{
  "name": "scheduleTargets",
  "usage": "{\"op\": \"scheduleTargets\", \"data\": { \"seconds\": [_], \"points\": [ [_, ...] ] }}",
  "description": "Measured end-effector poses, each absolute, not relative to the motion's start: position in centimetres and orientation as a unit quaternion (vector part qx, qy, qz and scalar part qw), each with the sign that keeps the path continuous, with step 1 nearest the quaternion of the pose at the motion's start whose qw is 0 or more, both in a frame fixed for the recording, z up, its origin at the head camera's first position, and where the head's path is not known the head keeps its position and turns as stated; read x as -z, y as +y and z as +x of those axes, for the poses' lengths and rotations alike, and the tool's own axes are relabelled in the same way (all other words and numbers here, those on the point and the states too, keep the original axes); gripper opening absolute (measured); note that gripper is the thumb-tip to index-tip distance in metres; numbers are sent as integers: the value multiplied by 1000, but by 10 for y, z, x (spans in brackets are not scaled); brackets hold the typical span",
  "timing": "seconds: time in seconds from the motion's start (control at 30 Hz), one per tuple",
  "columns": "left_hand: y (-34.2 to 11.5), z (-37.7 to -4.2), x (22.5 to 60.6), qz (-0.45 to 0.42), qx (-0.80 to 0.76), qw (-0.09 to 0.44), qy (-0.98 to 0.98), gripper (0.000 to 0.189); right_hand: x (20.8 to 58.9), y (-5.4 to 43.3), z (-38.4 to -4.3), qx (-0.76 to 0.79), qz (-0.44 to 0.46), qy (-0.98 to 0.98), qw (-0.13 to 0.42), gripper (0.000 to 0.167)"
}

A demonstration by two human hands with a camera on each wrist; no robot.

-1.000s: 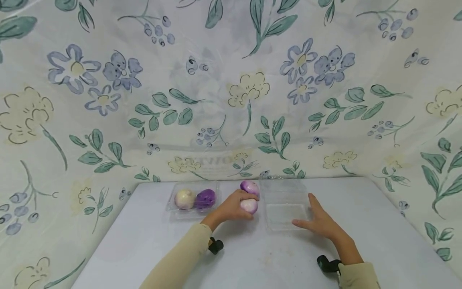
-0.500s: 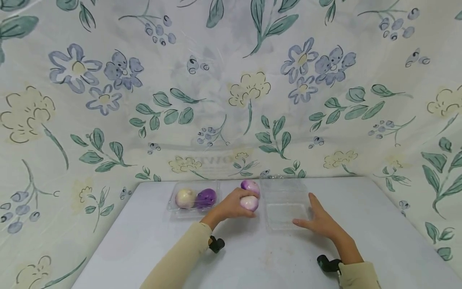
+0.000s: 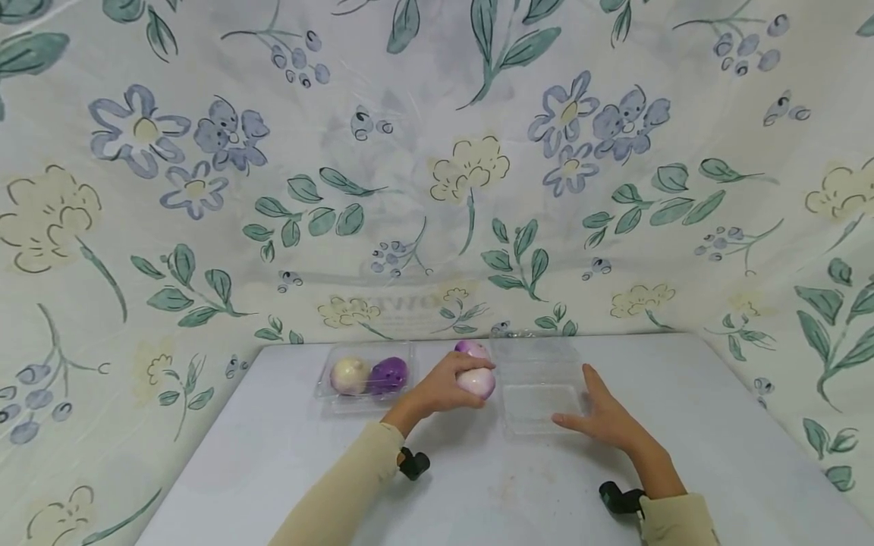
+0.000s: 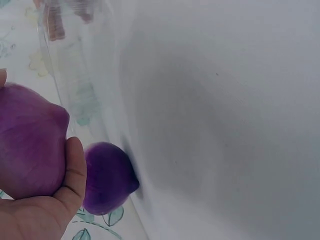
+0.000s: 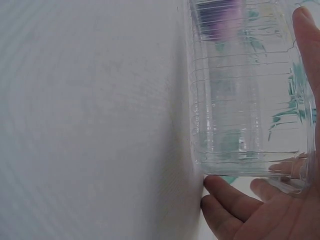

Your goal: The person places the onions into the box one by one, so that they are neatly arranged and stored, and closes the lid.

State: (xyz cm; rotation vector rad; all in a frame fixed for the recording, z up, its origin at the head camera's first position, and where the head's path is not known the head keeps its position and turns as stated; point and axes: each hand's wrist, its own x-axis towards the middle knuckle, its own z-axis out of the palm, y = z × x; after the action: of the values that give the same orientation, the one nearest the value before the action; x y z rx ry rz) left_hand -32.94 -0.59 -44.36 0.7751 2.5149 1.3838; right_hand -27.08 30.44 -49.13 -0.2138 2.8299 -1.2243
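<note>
My left hand (image 3: 442,385) grips a purple-and-white onion (image 3: 476,384) between thumb and fingers, held up just left of a clear plastic box (image 3: 542,432). In the left wrist view the onion's (image 4: 32,145) pointed tip shows beside a fingertip. Behind it sits a second onion (image 3: 471,349), deeper purple in the left wrist view and partly hidden by my left hand in the head view. The box stands with its lid (image 3: 536,350) folded back. My right hand (image 3: 608,417) rests at the box's right side, thumb and forefinger stretched out along it; the other fingers (image 5: 232,200) lie by its end wall.
On the left of the white table (image 3: 273,455) stands another clear box (image 3: 328,407) holding a pale onion (image 3: 350,376) and a dark purple one (image 3: 388,375). A flower-patterned cloth (image 3: 423,227) hangs behind the table.
My left hand has lifted slightly and moved a little right with the onion, now covering more of the onion behind. My right hand and the boxes have stayed in place.
</note>
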Motion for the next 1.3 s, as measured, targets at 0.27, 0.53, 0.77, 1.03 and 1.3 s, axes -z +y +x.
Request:
{"op": "scheduleTargets", "data": {
  "seconds": [0.27,0.53,0.77,1.03,1.3],
  "points": [
    [5,-329,444,259,-483,89,832,58,491,303,-270,406,-62,911,37,123],
    [13,-328,444,292,-472,47,830,59,491,304,-271,394,-66,916,31,122],
    [29,-325,442,303,-455,70,834,60,491,305,-271,397,-62,915,39,122],
    [46,-326,435,326,-410,70,849,59,488,306,-272,391,-69,917,31,123],
    [63,-325,427,342,-398,72,848,60,489,306,-273,399,-68,913,45,121]
  ]
}}
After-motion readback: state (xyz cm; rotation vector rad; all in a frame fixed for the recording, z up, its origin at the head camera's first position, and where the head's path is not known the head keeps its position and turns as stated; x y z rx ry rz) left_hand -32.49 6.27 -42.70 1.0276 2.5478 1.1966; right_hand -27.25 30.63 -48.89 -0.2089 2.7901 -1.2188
